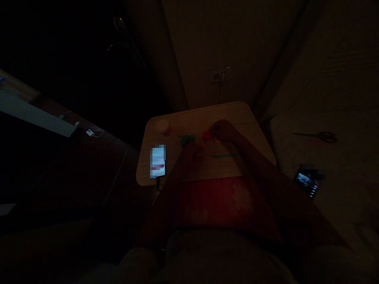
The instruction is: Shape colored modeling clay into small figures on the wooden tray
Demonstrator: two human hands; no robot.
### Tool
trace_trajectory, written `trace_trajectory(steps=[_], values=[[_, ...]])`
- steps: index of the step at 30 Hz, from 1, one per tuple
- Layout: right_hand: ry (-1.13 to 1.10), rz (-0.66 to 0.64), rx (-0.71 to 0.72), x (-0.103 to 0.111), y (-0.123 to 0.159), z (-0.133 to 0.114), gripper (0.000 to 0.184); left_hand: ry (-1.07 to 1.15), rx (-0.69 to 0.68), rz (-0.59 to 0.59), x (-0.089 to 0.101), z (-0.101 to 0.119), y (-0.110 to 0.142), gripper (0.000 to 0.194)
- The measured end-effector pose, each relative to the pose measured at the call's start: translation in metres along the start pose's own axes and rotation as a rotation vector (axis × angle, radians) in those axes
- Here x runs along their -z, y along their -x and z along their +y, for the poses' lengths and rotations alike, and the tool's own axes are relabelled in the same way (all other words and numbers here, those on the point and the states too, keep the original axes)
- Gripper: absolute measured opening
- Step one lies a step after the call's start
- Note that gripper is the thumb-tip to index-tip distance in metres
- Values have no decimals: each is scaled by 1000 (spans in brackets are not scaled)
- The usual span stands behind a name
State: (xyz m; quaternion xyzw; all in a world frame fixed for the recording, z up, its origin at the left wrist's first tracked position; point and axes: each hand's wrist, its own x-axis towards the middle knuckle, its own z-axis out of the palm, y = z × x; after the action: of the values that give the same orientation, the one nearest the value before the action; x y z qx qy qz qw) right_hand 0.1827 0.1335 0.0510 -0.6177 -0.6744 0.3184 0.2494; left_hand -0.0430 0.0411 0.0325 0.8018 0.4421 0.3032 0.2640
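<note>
The scene is very dim. On a small wooden table point(174, 173), my right hand point(224, 130) has its fingers closed at a small bright red piece point(206, 135), perhaps of modelling clay. My left hand point(192, 154) lies nearer to me, fingers curled; what is in them I cannot make out. A small orange piece point(203, 142) shows by its fingertips. Just beyond the left hand sits a green lumpy piece point(187, 139). Below my right hand's fingers is another orange bit point(217, 140). A thin green strip or flat tool point(224, 156) lies to the right of my left hand.
A lidded round tub point(163, 127) stands at the table's back left. In front of it lies a lit phone point(158, 161) with a cable. Scissors point(321, 136) and a second lit device point(307, 184) rest on the pale surface at right. A wall socket point(220, 74) is behind.
</note>
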Motion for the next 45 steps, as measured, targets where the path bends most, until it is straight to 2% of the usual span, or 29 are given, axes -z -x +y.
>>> trace_trajectory(steps=[7, 13, 18, 22, 25, 28, 30, 36, 45], values=[[122, 33, 70, 2, 4, 3, 12, -95, -35, -61, 2, -1, 6, 20], [196, 6, 93, 11, 12, -1, 20, -165, -26, -144, 6, -7, 10, 30], [173, 57, 157, 21, 17, 2, 26, -141, -30, -105, 3, -6, 14, 27], [227, 91, 170, 24, 31, 6, 26, -122, -5, -26, -3, -8, 13, 34], [341, 117, 141, 18, 48, 5, 26, -95, 49, 75, -13, -14, 8, 45], [478, 215, 143, 5, 62, 6, 31, -59, 115, 198, -25, -20, -1, 52], [517, 288, 133, -5, 67, 8, 34, -35, 126, 231, -32, -22, -6, 55], [464, 350, 83, -23, 68, 12, 35, -6, 173, 217, -39, -17, -16, 49], [449, 342, 21, -29, 65, 7, 27, 25, 216, 207, -38, -13, -17, 45]])
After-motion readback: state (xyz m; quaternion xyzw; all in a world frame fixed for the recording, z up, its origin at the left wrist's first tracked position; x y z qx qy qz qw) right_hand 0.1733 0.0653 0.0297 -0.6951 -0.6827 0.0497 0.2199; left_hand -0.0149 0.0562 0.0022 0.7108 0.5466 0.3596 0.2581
